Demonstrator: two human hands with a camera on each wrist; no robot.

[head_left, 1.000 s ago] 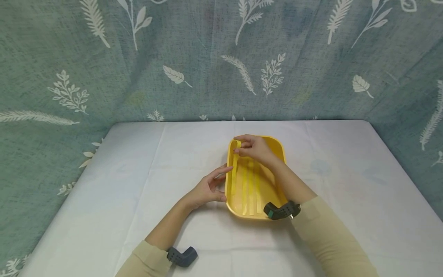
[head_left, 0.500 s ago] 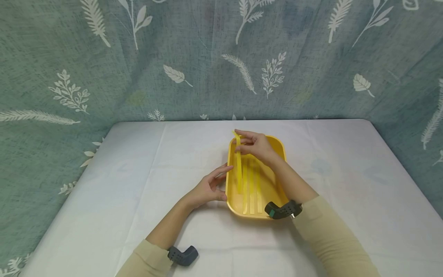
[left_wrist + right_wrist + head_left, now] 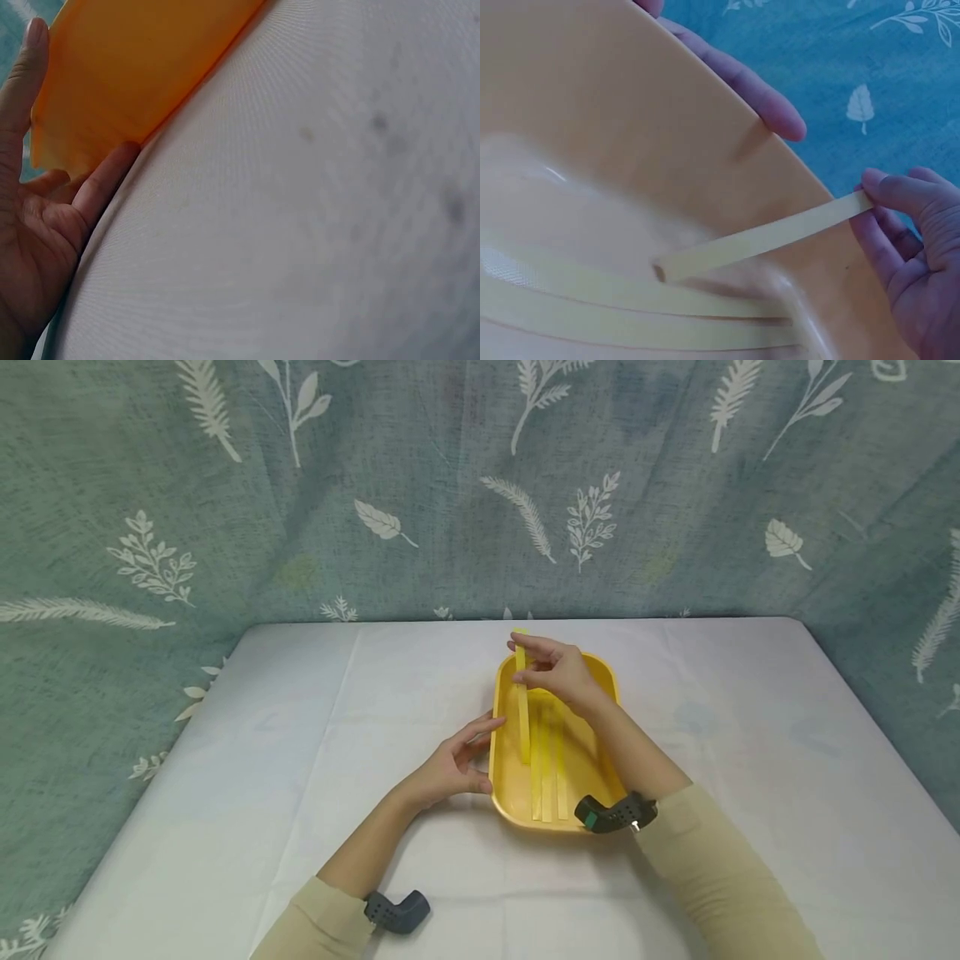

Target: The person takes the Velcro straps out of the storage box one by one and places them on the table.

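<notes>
My right hand (image 3: pixel 561 673) pinches one end of a flat yellow strip (image 3: pixel 523 727) between thumb and fingers, over the left part of a yellow tray (image 3: pixel 512 797). In the right wrist view the strip (image 3: pixel 769 238) slants down from the fingers to a free lower end inside the tray. Several similar strips (image 3: pixel 536 785) lie side by side along the tray's floor. On the tray's left side, my left hand (image 3: pixel 450 766) rests with fingers and thumb spread against the wall, one fingertip just over the rim. The left wrist view shows its fingers against the tray's outer wall (image 3: pixel 142 67).
The tray stands on a table with a white cloth (image 3: pixel 360 693). A leaf-patterned blue-green curtain (image 3: pixel 450 527) hangs behind the table. Dark wrist devices (image 3: pixel 397 912) sit at both sleeve cuffs.
The strip has been lifted from the tray's left side and moved a little right; its bent top has straightened. The right hand has risen slightly towards the far rim. The left hand has stayed put.
</notes>
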